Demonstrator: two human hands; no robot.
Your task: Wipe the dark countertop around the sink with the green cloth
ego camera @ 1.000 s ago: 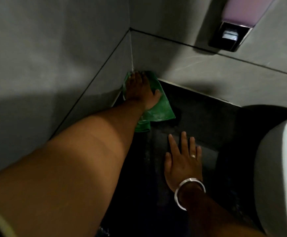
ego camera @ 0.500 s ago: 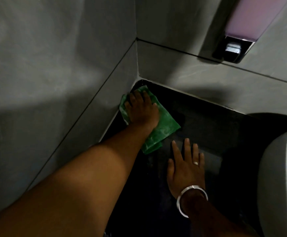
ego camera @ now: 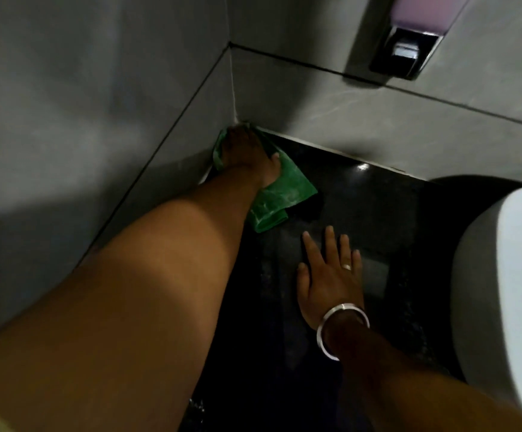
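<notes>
Head view: my left hand [ego camera: 247, 154], fingers straight, presses green cloth [ego camera: 281, 194] into table [ego camera: 362, 198] corner; right hand [ego camera: 328, 275] fingers spread, bracing. Risk: cloth bunches at wall [ego camera: 97, 104], skips edge.

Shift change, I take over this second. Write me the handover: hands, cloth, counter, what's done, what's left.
Left hand: flat on the cloth, pressing it into the far corner against the wall.
Right hand: flat on the counter, fingers straight, holding nothing.
Sink: at the right edge, apart from the cloth.
Done: the corner is under the cloth; how much else is wiped cannot be told.
Left: probably the strip along the wall toward the sink, and the counter by the right hand.
</notes>
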